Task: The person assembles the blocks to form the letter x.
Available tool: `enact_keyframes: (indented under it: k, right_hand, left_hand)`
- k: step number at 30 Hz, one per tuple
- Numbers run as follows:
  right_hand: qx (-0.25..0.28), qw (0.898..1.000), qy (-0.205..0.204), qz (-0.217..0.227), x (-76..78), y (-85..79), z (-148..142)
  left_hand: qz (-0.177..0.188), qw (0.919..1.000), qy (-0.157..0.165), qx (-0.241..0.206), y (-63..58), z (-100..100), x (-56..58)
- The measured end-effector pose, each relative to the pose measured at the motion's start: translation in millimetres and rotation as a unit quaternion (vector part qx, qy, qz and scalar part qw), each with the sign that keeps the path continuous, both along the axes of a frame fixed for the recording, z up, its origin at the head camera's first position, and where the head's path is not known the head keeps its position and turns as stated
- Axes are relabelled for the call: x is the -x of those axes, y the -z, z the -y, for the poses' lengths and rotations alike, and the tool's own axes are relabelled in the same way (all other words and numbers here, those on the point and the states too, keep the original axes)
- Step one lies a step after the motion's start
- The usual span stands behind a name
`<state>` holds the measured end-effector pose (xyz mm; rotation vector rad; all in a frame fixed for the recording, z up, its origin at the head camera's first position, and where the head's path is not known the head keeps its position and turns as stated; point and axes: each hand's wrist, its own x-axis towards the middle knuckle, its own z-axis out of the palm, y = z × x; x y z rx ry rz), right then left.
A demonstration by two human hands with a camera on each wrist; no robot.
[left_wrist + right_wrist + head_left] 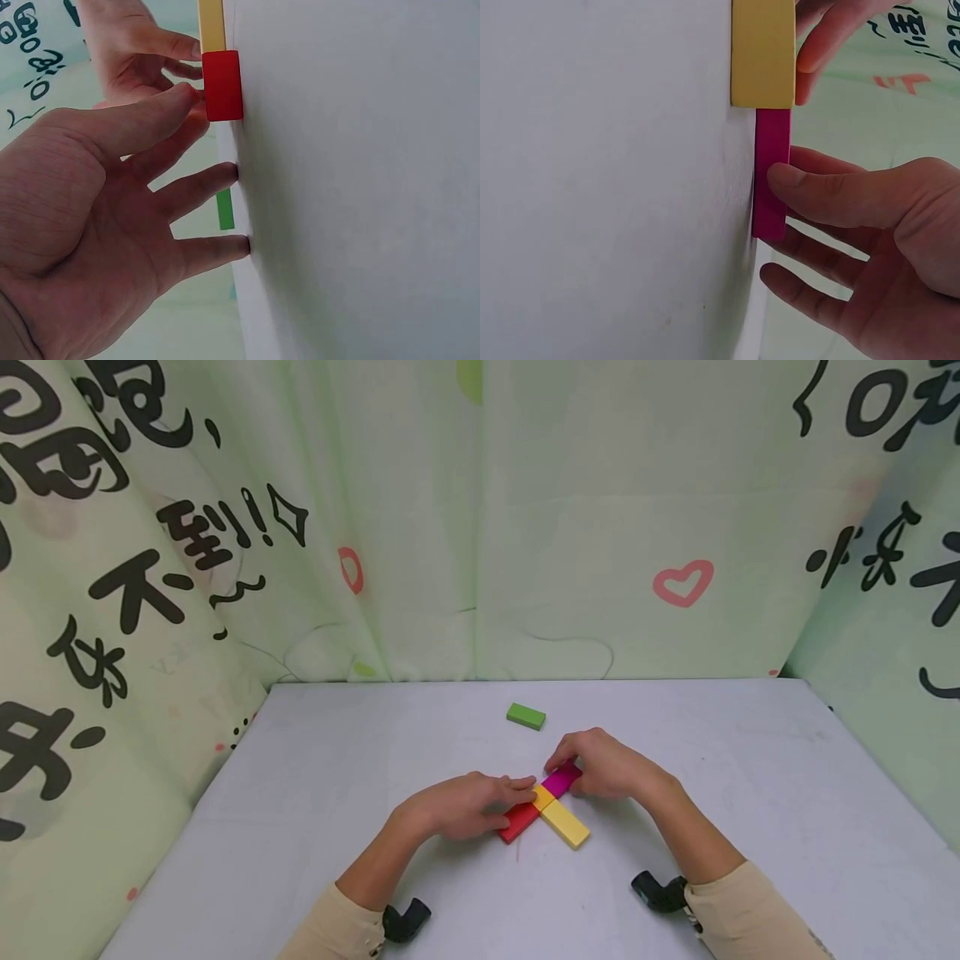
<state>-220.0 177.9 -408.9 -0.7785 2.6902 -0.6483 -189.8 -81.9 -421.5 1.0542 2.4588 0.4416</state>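
Note:
Several coloured blocks lie together on the white table. With its thumb and fingers, my left hand (468,804) pinches the red block (519,821), its fingertips reaching a yellow-orange piece (543,797). A long yellow block (566,824) runs from that piece toward the front. My right hand (606,764) grips the magenta block (562,778), which meets the yellow-orange piece at the far right side. In the right wrist view the thumb presses on the side of the magenta block (771,150). The left wrist view has the end of the red block (223,85) beside the left thumb.
A green block (526,717) lies alone farther back on the table (360,735). Behind and at both sides hang pale green curtains (570,527) with dark lettering. Black wrist cameras (407,920) sit below the beige sleeves (750,914).

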Motion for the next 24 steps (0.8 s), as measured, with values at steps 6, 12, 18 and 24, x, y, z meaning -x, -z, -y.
enact_keyframes:
  k: [6, 12, 18, 24]
  right_hand:
    - [0.003, 1.000, 0.005, 0.003, 0.6, 1.0, 0.2]
    - [0.004, 1.000, 0.013, 0.008, -0.5, -0.7, 0.2]
    - [0.013, 1.000, 0.011, -0.003, -4.1, -5.6, 0.9]
    - [0.029, 0.999, 0.011, -0.018, -8.4, -6.5, 2.3]
  left_hand:
    - [0.006, 0.9999, -0.013, -0.006, -0.8, 3.2, 1.4]
    - [0.007, 0.9997, -0.020, -0.013, -0.9, 7.2, 3.0]
    - [0.001, 0.9997, -0.019, -0.015, 0.2, 8.9, 5.2]
    - [0.006, 0.9996, -0.020, -0.021, 0.5, 9.1, 6.5]
